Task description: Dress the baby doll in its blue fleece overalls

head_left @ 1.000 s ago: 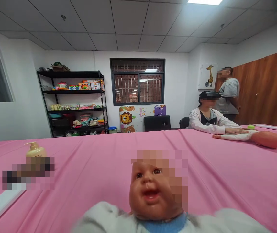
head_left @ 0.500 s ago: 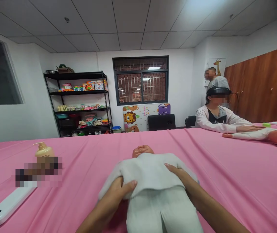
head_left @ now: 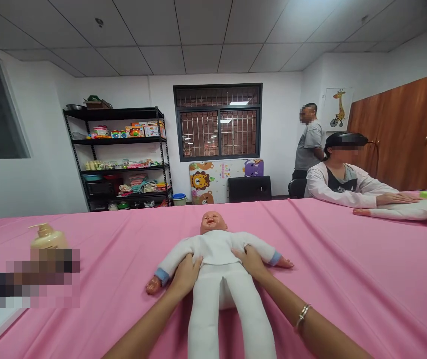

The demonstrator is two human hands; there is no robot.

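Observation:
A baby doll (head_left: pixel 215 249) in white clothes with blue cuffs lies face up on the pink cloth (head_left: pixel 116 259), its head away from me and its arms spread. My left hand (head_left: pixel 187 272) holds the doll's side under its arm, the thumb on the shirt front. On the other side of the torso, my right hand (head_left: pixel 250 260) grips it the same way, thumb on the shirt. The other fingers of both hands are partly hidden beside and beneath the doll.
At the left stand a pump bottle (head_left: pixel 49 238) and a white device (head_left: pixel 0 324), partly blurred. A seated person (head_left: pixel 342 184) at the right touches another doll (head_left: pixel 404 212). Behind are a standing person (head_left: pixel 308 144) and a black shelf (head_left: pixel 123 142).
The doll now lies farther off and lower, its face, arms and cuffs showing. Both hands moved with it, still at its sides. The standing person has moved left.

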